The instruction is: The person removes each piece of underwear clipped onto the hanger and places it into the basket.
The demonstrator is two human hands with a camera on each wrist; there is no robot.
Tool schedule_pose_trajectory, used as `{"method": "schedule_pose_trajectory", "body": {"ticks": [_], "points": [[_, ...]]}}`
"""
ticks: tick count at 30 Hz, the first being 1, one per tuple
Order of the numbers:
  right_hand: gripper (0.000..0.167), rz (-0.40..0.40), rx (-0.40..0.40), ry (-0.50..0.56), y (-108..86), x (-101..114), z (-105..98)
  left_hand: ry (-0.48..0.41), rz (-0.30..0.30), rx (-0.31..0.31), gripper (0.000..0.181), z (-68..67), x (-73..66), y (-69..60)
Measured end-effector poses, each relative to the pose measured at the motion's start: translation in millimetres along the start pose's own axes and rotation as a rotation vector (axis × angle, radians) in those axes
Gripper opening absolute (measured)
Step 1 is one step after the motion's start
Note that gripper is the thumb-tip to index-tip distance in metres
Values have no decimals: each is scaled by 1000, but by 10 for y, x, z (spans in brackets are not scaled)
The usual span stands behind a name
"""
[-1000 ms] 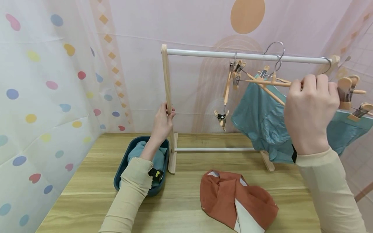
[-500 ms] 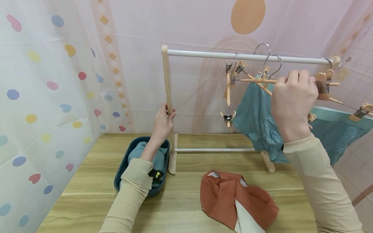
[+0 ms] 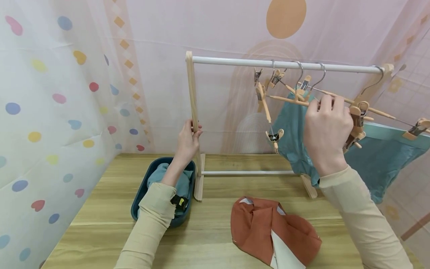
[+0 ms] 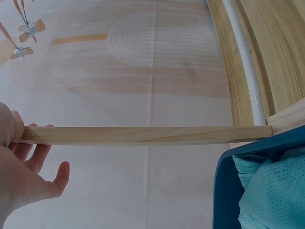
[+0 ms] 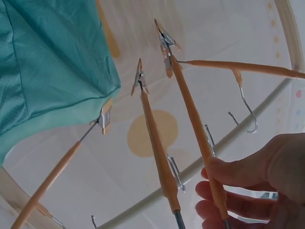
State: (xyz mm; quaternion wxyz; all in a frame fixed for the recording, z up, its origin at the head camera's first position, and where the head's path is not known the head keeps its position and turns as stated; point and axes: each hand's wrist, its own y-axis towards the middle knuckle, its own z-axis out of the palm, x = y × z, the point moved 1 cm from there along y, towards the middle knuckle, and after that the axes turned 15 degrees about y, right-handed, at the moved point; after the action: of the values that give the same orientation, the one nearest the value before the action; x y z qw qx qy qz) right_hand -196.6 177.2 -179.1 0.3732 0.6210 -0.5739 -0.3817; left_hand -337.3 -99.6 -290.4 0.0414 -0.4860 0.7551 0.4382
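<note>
Hanger (image 3: 288,99) and rack, above the far side of the table (image 3: 208,235). I read the hanger's long axis as running left to right, nearly along the white rail (image 3: 228,61), its right end dipping slightly. The hook (image 3: 302,70) points up and curves over the rail; I cannot tell whether the rail bears its weight. The rod is slim, round and peach-coloured, the hook bright wire. Clips (image 3: 357,116) with peach grips cluster just right of the right hand (image 3: 327,129); I cannot tell which of them belong to the held hanger. A bare hanger (image 3: 266,108) stands to its left, angled toward me, and another (image 5: 157,148) to its right. A teal garment (image 3: 379,151), softly creased below a smooth pale waistband, hangs by the rail's right end.

Right hand: curled, pinching the rod between thumb and fingers, right of the hook.

Left hand: fingers wrapped round the left post (image 3: 193,93), a squared, pale-grained upright; in the left wrist view one digit extends clear of it.

Below, the rack stands along the table's far edge. By the far left corner I see a dark blue tub (image 3: 181,219), round-cornered, holding finely perforated teal cloth (image 4: 271,191). Rust-and-white fabric (image 3: 255,228) lies folded toward the near edge.
</note>
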Motion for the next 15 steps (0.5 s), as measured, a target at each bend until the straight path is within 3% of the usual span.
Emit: {"method": "schedule_pose_trajectory", "body": {"ticks": [6,15], "points": [[33,-130,-121,23,-118,-9,96,-9,-5,10,24,-7,-7,-3],[23,-291,-198,112,-289,-64,212,-13,-4,3,24,-2,1,-13]]}}
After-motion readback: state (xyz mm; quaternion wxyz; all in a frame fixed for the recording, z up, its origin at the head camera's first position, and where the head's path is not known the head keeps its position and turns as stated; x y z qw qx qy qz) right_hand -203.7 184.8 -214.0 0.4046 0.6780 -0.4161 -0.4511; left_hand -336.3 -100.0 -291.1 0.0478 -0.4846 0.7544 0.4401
